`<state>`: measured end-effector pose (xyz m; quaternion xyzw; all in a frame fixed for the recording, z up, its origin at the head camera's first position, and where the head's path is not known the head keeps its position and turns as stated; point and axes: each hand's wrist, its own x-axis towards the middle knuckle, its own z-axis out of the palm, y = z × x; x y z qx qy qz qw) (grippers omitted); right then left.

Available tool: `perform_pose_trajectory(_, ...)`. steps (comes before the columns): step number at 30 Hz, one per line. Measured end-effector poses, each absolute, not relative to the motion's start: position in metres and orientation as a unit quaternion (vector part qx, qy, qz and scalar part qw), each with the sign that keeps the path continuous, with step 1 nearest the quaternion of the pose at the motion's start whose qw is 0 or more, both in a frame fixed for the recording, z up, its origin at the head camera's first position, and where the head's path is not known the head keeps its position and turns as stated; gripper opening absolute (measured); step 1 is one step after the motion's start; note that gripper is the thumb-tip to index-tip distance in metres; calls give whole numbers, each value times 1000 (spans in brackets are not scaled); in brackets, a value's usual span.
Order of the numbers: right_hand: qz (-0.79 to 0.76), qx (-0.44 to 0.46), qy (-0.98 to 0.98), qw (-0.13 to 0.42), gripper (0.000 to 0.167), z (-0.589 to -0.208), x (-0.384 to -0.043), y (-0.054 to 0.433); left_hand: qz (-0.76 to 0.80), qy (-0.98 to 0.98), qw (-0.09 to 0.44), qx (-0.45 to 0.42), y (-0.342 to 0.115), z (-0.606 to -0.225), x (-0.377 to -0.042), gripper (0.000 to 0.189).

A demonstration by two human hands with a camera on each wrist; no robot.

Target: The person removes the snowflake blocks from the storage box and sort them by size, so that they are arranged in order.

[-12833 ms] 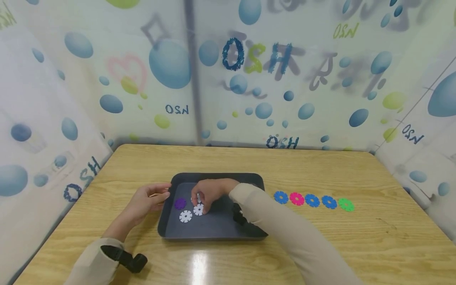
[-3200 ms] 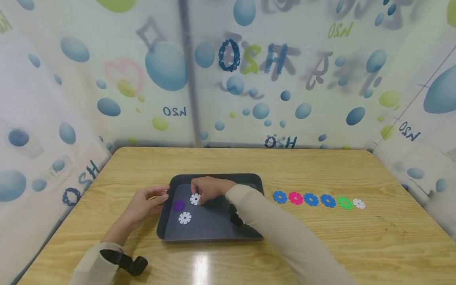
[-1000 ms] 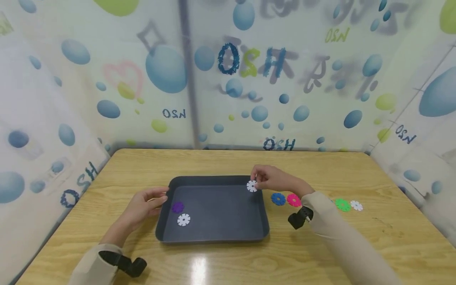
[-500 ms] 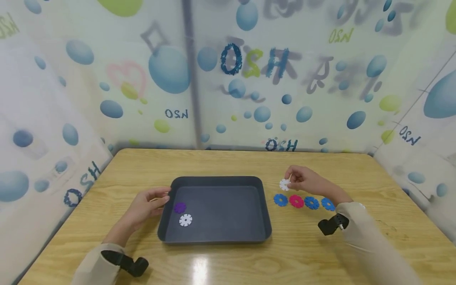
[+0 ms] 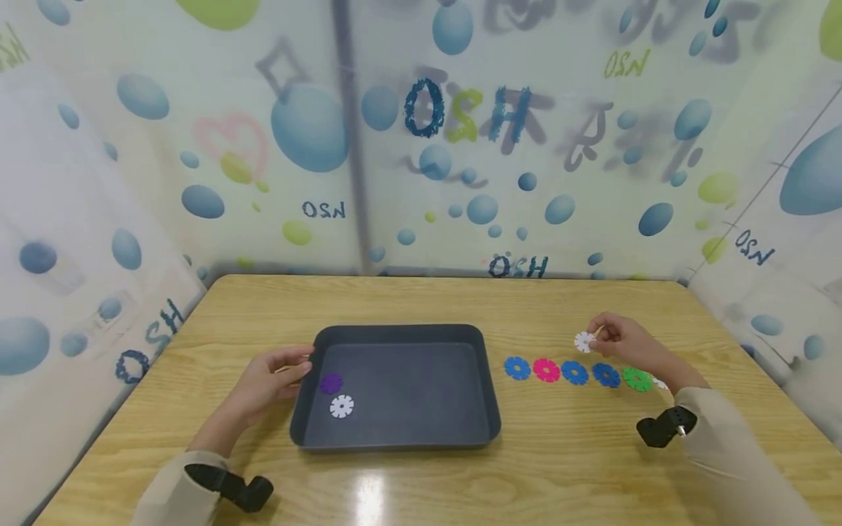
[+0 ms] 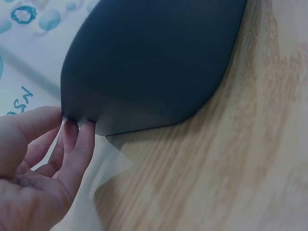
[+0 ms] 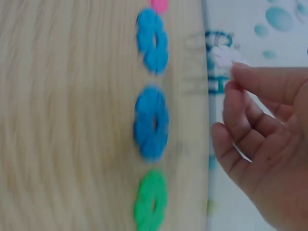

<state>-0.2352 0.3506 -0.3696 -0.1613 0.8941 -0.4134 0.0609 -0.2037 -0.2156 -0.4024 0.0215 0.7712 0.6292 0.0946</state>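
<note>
My right hand (image 5: 621,340) pinches a white plastic snowflake disc (image 5: 583,342) between thumb and fingertips, above the row of discs. The right wrist view also has this white disc (image 7: 226,57) at the fingertips. My left hand (image 5: 266,376) touches the left wall of a dark grey tray (image 5: 408,436) with relaxed fingertips. Inside the tray, at its left, lie a purple snowflake disc (image 5: 332,383) and a white snowflake disc (image 5: 341,406). In the left wrist view the fingers (image 6: 83,144) meet the outside of the tray (image 6: 144,62).
Right of the tray runs a row on the wooden table (image 5: 421,482): blue (image 5: 517,368), pink (image 5: 547,370), blue (image 5: 575,372), blue (image 5: 606,375) and green discs (image 5: 636,379). A white disc (image 5: 660,383) at its right end is partly behind my right wrist. A patterned curtain (image 5: 421,204) stands behind.
A white disc joined the row's right end after the earliest frame. Since then my right hand has lifted another white disc from the tray and carried it right, above the row. My left hand stays put.
</note>
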Motion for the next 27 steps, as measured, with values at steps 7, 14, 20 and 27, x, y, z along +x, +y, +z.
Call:
perform_pose_trajectory(7,-376,-121,918,-14,22,-374,-223,391,634,767,95,17,-215,-401,-203,49)
perform_pose_trajectory(14,-373,-72,925,-14,25,-379,-208,426,642,760,98,21,-215,-401,-205,50)
perform_pose_trajectory(20,-396,-52,917,0,25,-384,-198,451,640,762,97,23,-216,-401,-206,50)
perform_pose_trajectory(27,-354,-36,934,21,30,-391,-184,471,642,760,101,23,-216,-403,-205,49)
